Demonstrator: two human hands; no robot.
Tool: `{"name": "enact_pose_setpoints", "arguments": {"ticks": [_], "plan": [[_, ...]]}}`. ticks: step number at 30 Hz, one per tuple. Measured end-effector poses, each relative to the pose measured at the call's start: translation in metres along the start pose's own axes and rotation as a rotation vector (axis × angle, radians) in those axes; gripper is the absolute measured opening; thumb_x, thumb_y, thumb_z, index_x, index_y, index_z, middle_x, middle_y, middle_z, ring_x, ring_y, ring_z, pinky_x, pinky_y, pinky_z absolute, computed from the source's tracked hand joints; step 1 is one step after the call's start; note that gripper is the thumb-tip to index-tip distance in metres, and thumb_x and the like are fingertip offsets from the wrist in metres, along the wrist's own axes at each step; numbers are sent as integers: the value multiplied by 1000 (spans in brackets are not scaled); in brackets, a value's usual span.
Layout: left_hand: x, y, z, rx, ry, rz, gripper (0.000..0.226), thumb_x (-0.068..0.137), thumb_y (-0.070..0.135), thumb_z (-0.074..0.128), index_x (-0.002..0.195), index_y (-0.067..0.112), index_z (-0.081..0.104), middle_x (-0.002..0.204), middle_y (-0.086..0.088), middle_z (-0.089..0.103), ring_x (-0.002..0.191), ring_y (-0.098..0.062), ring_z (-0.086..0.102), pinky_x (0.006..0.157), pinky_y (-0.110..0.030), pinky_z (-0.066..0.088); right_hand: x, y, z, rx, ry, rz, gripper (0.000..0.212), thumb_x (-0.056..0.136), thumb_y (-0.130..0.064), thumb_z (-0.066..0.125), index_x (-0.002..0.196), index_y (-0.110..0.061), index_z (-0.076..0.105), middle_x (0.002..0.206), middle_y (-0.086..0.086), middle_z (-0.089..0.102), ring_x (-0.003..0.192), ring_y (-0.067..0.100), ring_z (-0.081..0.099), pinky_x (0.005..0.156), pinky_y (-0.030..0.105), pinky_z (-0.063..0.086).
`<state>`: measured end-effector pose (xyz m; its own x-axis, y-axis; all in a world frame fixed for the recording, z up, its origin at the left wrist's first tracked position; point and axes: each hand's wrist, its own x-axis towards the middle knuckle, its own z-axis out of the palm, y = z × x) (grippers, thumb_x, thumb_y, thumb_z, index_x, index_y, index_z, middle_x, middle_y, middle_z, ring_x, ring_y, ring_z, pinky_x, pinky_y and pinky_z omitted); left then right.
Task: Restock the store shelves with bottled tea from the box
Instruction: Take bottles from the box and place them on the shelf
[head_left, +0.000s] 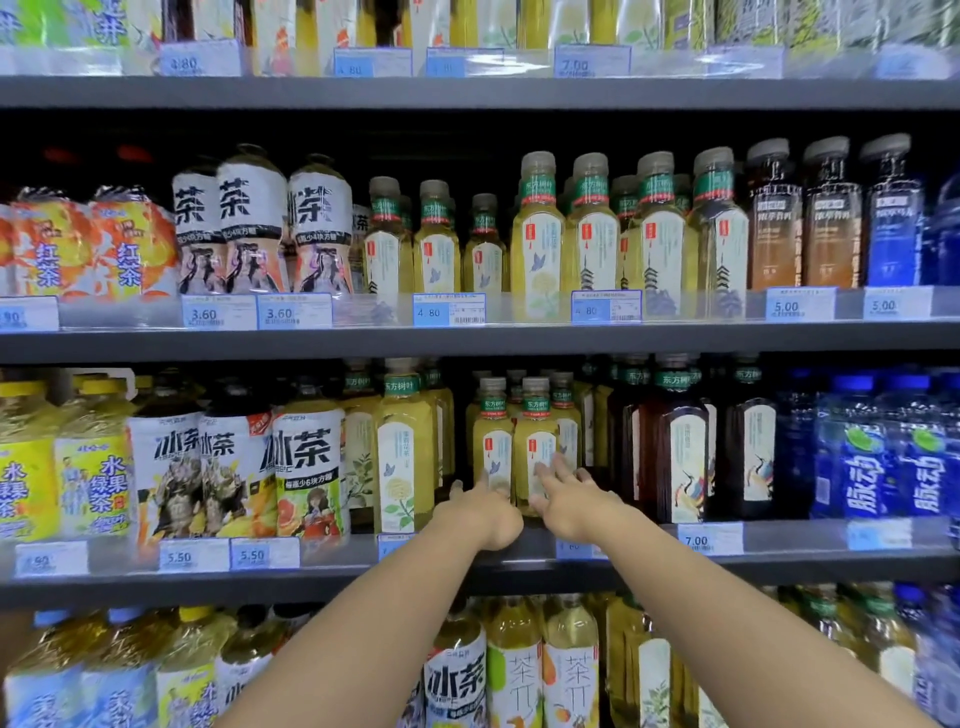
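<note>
Two small bottles of yellow tea with green neck bands stand side by side on the third shelf (623, 564), set back from its front edge. My left hand (483, 512) is curled around the base of the left tea bottle (492, 441), with the thumb out to the left. My right hand (569, 499) lies with fingers spread against the lower label of the right tea bottle (536, 441). More small bottles of the same tea stand behind them. The box is not in view.
Taller bottles of the same yellow tea (402, 452) stand left of the gap and dark tea bottles (675, 441) stand to the right. Blue drink bottles (872, 452) fill the far right. The shelves above and below are packed with bottles behind price tags (710, 540).
</note>
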<state>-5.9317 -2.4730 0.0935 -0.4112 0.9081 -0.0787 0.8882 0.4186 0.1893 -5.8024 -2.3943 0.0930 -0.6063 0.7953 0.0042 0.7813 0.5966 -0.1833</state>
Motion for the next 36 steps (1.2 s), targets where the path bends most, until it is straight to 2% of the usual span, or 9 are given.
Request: {"name": "enact_pose_setpoints", "arguments": {"ticks": [4, 7, 11, 14, 22, 27, 30, 32, 36], "plan": [[19, 1, -10, -20, -56, -32, 75, 97, 24, 36, 161, 28, -1, 168, 3, -17, 154, -35, -12, 123, -57, 4, 23, -2, -3, 17, -33, 51, 64, 102, -40, 29, 155, -36, -6, 159, -1, -28, 149, 35, -14, 118, 61, 7], [36, 0, -10, -15, -74, -54, 79, 96, 26, 39, 161, 26, -5, 168, 2, -17, 153, -36, -12, 124, -55, 3, 40, -7, -4, -49, -69, 59, 64, 101, -33, 32, 156, -36, -2, 159, 2, -31, 148, 38, -16, 117, 64, 9], [58, -4, -3, -14, -72, -75, 80, 96, 30, 40, 161, 26, -7, 166, 5, -22, 154, -33, -11, 124, -54, 3, 56, -5, -4, -6, -18, 62, 64, 102, -37, 33, 155, -37, -3, 160, -4, -27, 149, 34, -16, 116, 66, 6], [71, -6, -4, -23, -46, -80, 81, 96, 28, 42, 161, 24, -6, 167, 5, -20, 155, -32, -8, 124, -54, 5, 67, -6, 2, -77, 25, 66, 66, 101, -36, 36, 155, -36, -3, 161, -4, -26, 148, 32, -19, 116, 65, 5], [91, 0, 3, 11, -58, -107, 91, 94, 30, 51, 160, 18, -10, 167, -7, -20, 154, -35, 0, 124, -54, 15, 87, -11, 12, -161, 23, 142, 95, 87, -25, 57, 155, -36, -10, 161, 1, -26, 147, 34, -23, 114, 67, 0], [87, 2, -4, 43, -13, -53, 84, 96, 24, 50, 161, 18, -3, 168, -4, -15, 155, -33, -1, 124, -53, 14, 83, -14, 7, -197, 26, 147, 93, 87, -21, 55, 156, -32, -6, 161, 5, -24, 147, 34, -22, 115, 64, -5], [76, 5, -3, 59, 15, -2, 84, 93, 32, 51, 162, 19, 3, 169, -5, -7, 155, -33, 4, 124, -50, 18, 69, -12, 0, -160, 54, 128, 88, 88, -23, 53, 156, -33, -3, 163, 1, -20, 149, 32, -18, 116, 64, -3], [58, 9, -3, 43, 72, 55, 79, 93, 37, 49, 161, 21, 12, 169, -6, 3, 153, -33, 15, 121, -50, 25, 54, -12, -5, -142, 70, 119, 81, 92, -31, 48, 156, -34, -3, 163, 0, -20, 149, 31, -17, 117, 63, -3], [8, 13, -1, 47, 221, 146, 69, 94, 37, 47, 158, 23, 25, 167, -5, 16, 150, -33, 21, 115, -54, 32, 9, -11, -11, -119, 180, 43, 70, 97, -48, 41, 156, -33, 6, 164, 1, -11, 150, 33, -8, 117, 61, 2]]}}
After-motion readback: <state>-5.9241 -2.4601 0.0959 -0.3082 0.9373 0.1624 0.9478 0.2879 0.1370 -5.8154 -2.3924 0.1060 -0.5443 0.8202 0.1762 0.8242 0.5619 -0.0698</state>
